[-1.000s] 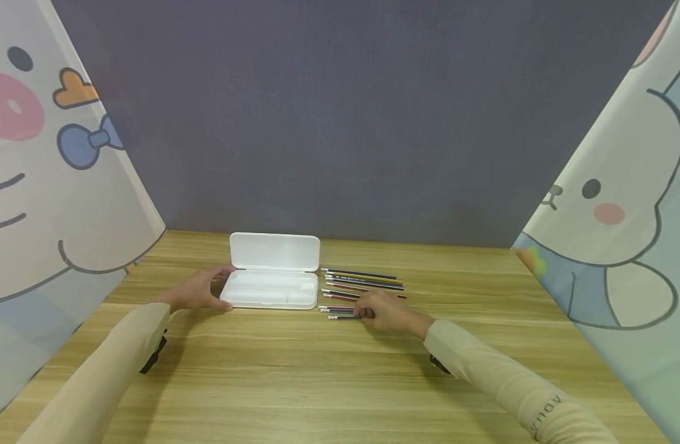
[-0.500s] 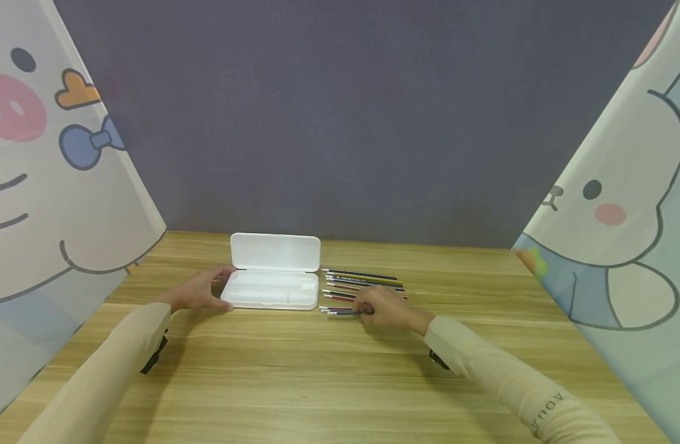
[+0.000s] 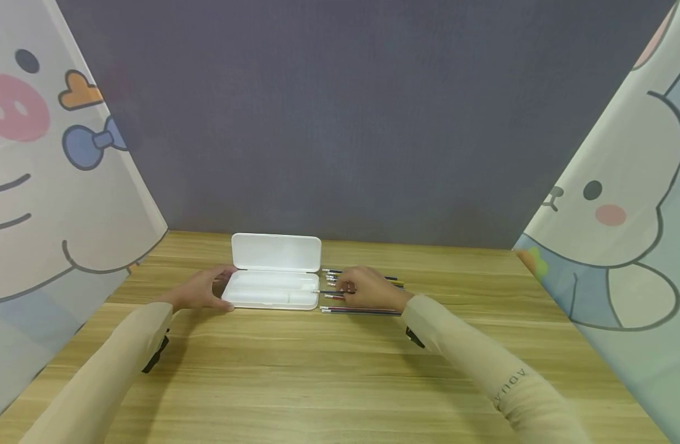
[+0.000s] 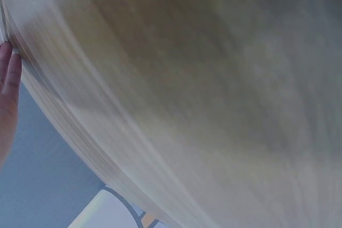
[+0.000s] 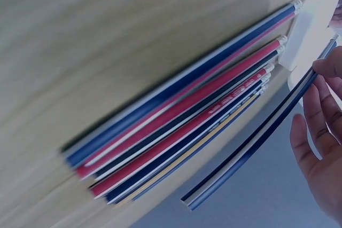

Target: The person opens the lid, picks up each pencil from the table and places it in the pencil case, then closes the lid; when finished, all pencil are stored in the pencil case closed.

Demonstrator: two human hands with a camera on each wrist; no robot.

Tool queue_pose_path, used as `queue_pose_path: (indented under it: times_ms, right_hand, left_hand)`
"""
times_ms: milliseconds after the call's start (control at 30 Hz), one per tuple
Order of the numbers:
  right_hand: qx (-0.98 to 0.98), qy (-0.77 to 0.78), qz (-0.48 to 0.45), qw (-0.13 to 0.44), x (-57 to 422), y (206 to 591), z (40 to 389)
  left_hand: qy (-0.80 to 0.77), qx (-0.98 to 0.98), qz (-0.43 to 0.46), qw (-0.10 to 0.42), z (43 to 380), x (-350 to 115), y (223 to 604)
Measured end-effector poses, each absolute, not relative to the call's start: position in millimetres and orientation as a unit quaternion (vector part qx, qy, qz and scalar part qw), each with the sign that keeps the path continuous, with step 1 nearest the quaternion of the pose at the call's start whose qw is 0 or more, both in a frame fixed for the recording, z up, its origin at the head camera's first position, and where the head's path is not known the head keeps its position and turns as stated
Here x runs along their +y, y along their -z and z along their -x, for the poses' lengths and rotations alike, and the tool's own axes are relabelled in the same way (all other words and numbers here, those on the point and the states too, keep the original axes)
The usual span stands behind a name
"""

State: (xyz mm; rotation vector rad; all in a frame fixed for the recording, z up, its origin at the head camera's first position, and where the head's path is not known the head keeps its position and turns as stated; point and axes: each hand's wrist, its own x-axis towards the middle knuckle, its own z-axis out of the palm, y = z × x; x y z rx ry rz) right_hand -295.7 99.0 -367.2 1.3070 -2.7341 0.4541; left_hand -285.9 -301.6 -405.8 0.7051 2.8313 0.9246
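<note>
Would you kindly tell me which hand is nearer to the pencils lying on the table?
The right hand is nearer: it is over the lying pencils, holding another pencil. The left hand is at the white case's left end, farther away.

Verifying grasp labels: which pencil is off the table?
The blue-and-white striped pencil, pinched in the right grip; the other pencils lie on the wooden table.

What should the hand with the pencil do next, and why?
Probably the right hand should move the pencil a little further left, over the box. The fingers pinch it, one end appears to be over the box's right edge, the lid is open, and the left hand touches the box's other end.
</note>
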Motion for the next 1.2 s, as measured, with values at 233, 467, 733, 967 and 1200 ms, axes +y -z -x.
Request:
queue_pose_path:
  times_ms: [233, 467, 733, 967, 1200]
  right_hand:
    - [-0.887, -0.140, -0.438, 0.039, 76.2, 369.9, 310.1]
    - [-0.888, -0.140, -0.436, 0.028, 49.1, 370.3, 318.3]
    - [-0.889, -0.136, -0.437, 0.013, 16.9, 369.1, 328.2]
    - [-0.890, -0.141, -0.433, 0.009, -7.4, 366.3, 333.6]
    - [-0.890, -0.141, -0.434, 0.010, -27.7, 365.3, 338.6]
  left_hand:
    - [-0.305, 0.922, -0.234, 0.046, 281.6, -298.5, 400.5]
    - [-0.304, 0.921, -0.242, 0.039, 282.6, -297.9, 400.7]
    - [-0.304, 0.920, -0.243, 0.036, 281.9, -297.7, 399.5]
    - [-0.299, 0.923, -0.239, 0.035, 281.7, -297.1, 399.9]
    - [-0.305, 0.921, -0.240, 0.036, 282.8, -298.1, 401.0]
